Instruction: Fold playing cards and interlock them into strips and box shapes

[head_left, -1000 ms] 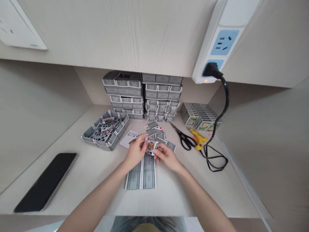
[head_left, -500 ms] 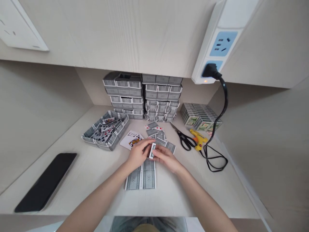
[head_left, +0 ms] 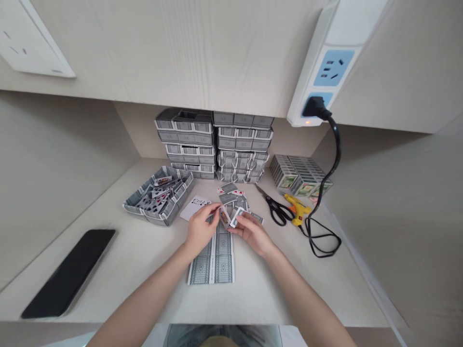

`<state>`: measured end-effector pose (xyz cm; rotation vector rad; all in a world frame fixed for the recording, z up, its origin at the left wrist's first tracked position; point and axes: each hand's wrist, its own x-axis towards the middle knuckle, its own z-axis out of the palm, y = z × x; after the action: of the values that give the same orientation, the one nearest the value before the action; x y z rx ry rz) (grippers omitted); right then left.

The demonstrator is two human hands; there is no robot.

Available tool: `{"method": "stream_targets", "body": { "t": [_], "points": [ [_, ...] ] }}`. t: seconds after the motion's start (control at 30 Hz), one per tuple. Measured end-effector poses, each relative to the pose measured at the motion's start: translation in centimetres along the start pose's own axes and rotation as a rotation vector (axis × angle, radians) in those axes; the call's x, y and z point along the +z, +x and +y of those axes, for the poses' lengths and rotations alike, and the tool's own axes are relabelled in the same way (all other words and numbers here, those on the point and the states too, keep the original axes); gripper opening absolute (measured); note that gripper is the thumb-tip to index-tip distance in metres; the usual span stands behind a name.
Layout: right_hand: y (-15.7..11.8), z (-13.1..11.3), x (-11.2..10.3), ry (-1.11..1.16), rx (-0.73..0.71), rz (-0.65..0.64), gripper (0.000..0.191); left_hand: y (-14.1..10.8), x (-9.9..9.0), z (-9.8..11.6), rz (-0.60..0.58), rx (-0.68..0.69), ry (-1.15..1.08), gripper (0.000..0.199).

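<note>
Between the thumb and fingers of my left hand [head_left: 203, 225] is the edge of a face card [head_left: 224, 217], raised above the table. My right hand [head_left: 251, 232] pinches a small folded card [head_left: 237, 217] that shows a white edge, right beside the face card. Beneath and in front of my hands lies a panel of grey-backed cards [head_left: 212, 267] joined side by side. Loose cards [head_left: 228, 188] are scattered just behind my hands, and a white-faced pile [head_left: 191, 206] lies to the left, partly covered by my left hand.
A card-made tray [head_left: 162, 219] holding cards stands at the left, near a black phone [head_left: 68, 272]. Stacked card boxes [head_left: 244, 142] stand at the back. At the right are scissors [head_left: 278, 209], a yellow glue gun [head_left: 298, 207] with a black cable, and packed decks [head_left: 298, 176].
My hands have moved a little apart. The face card now shows between them, and the folded card in my right hand has tilted and shifted right.
</note>
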<state>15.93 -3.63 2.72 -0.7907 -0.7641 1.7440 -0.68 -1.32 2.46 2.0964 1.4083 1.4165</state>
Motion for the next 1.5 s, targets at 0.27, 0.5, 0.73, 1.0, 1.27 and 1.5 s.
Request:
{"method": "stream_targets", "body": {
  "t": [0.27, 0.5, 0.73, 1.0, 1.27, 1.5],
  "points": [
    [-0.5, -0.3, 0.2, 0.078, 0.021, -0.157, 0.024, 0.2, 0.0, -0.9, 0.068, -0.132, -0.037, 0.019],
    [-0.7, -0.9, 0.4, 0.133, -0.077, -0.139, 0.026, 0.1, 0.2, -0.6, 0.033, -0.114, -0.074, 0.019],
    [0.0, -1.2, -0.5, 0.105, -0.242, 0.075, 0.019, -0.5, 0.6, 0.0, -0.131, -0.048, -0.165, 0.021],
    [-0.2, -0.5, -0.3, -0.043, -0.223, 0.032, 0.027, -0.7, 0.2, 1.0, -0.346, 0.111, -0.145, 0.015],
    [-0.4, -0.8, -0.4, -0.111, -0.236, -0.009, 0.026, -0.9, -0.1, 1.6, -0.382, 0.156, -0.027, 0.01],
    [-0.1, -0.5, -0.4, -0.111, -0.184, 0.027, 0.028, -0.7, -0.2, 1.3, -0.394, 0.18, 0.06, 0.005]
  ]
}}
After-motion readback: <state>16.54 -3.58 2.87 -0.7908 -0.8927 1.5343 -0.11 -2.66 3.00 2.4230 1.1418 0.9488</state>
